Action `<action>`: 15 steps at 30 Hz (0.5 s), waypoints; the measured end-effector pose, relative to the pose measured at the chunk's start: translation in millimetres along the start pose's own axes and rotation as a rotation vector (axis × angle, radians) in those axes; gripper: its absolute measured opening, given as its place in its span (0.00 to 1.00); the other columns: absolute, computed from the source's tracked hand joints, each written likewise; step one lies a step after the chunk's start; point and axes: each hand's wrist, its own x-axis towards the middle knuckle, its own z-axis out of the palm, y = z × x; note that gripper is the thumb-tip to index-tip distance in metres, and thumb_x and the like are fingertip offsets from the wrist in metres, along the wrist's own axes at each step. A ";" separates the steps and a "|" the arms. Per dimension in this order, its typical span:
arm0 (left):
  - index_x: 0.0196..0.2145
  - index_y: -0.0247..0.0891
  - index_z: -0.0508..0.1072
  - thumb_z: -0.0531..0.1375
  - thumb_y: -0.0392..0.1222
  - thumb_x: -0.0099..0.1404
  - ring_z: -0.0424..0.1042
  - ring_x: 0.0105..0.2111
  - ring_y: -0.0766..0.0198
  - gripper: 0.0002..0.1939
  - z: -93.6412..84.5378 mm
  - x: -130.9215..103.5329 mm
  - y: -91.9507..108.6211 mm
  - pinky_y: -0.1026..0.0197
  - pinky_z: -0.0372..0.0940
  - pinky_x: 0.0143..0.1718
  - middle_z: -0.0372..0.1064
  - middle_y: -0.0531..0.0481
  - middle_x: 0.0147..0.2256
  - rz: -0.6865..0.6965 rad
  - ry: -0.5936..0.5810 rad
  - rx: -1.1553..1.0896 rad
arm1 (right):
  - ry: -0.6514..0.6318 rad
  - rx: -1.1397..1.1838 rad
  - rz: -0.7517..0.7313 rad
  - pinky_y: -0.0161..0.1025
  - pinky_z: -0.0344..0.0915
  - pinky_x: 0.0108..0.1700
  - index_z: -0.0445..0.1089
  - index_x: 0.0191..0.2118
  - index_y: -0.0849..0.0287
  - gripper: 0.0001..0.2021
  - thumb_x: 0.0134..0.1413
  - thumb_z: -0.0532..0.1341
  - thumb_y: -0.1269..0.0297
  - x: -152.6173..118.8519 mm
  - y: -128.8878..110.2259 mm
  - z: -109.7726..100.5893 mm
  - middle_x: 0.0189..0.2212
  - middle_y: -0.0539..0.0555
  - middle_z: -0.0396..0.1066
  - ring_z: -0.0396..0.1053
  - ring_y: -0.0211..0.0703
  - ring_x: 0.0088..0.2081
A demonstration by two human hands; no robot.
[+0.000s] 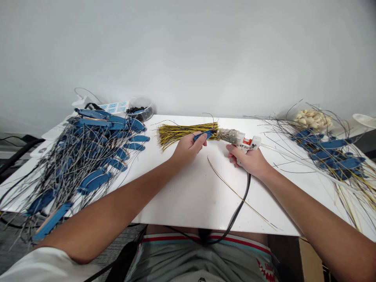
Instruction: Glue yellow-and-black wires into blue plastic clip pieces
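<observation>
Between the thumb and fingers of my left hand (190, 148) is a small blue piece (205, 135) with thin dark wires. It lies over the right end of a bundle of yellow and black strands (179, 133). My right hand (249, 159) is wrapped round the handle of a white glue gun (248, 143), whose crusted, whitish nozzle end points left, close to the blue piece. A clear glue stick (273, 149) runs out of the gun's back. One loose yellowish strand (225, 181) lies on the white table (182, 196) below my hands.
Many blue pieces with dark wires (94, 180) are heaped at the left, more (337, 154) at the right. A power strip (114, 107) and a clear bowl of black bits (142, 109) stand back left. Pale pieces (313, 118) fill a back right container. The gun's black cord (239, 207) hangs over the front edge.
</observation>
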 end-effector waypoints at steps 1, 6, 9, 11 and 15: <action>0.33 0.39 0.71 0.55 0.60 0.77 0.56 0.22 0.68 0.23 0.0 0.1 -0.4 0.61 0.51 0.25 0.58 0.57 0.21 0.001 -0.001 -0.003 | 0.000 -0.007 -0.005 0.37 0.68 0.23 0.73 0.29 0.59 0.22 0.63 0.67 0.44 -0.2 -0.6 0.0 0.21 0.52 0.72 0.68 0.39 0.19; 0.33 0.38 0.71 0.55 0.60 0.77 0.56 0.22 0.69 0.24 0.2 0.6 -2.0 0.62 0.51 0.25 0.57 0.57 0.21 0.017 -0.002 -0.015 | 0.002 -0.044 0.002 0.36 0.66 0.23 0.73 0.28 0.59 0.22 0.64 0.66 0.45 -3.5 -8.2 0.0 0.20 0.51 0.71 0.67 0.37 0.18; 0.32 0.38 0.71 0.55 0.60 0.77 0.57 0.22 0.69 0.24 0.4 0.6 -2.2 0.62 0.51 0.25 0.58 0.57 0.21 0.013 0.003 -0.010 | 0.004 -0.051 0.002 0.35 0.66 0.24 0.73 0.28 0.59 0.22 0.64 0.66 0.45 -4.3 -10.0 0.2 0.20 0.50 0.71 0.67 0.37 0.18; 0.33 0.39 0.71 0.55 0.60 0.77 0.56 0.22 0.69 0.24 0.3 0.5 -2.1 0.62 0.51 0.25 0.58 0.57 0.21 0.010 0.003 -0.009 | 0.008 -0.047 0.004 0.35 0.65 0.23 0.73 0.28 0.59 0.22 0.64 0.66 0.45 -3.9 -9.0 0.3 0.20 0.51 0.71 0.67 0.37 0.18; 0.33 0.39 0.71 0.55 0.60 0.77 0.56 0.22 0.69 0.23 -0.3 0.4 -1.1 0.62 0.51 0.25 0.58 0.57 0.21 0.012 -0.007 -0.002 | 0.012 -0.034 0.006 0.35 0.66 0.22 0.73 0.28 0.60 0.23 0.63 0.67 0.44 -2.6 -5.5 0.5 0.20 0.51 0.71 0.67 0.38 0.18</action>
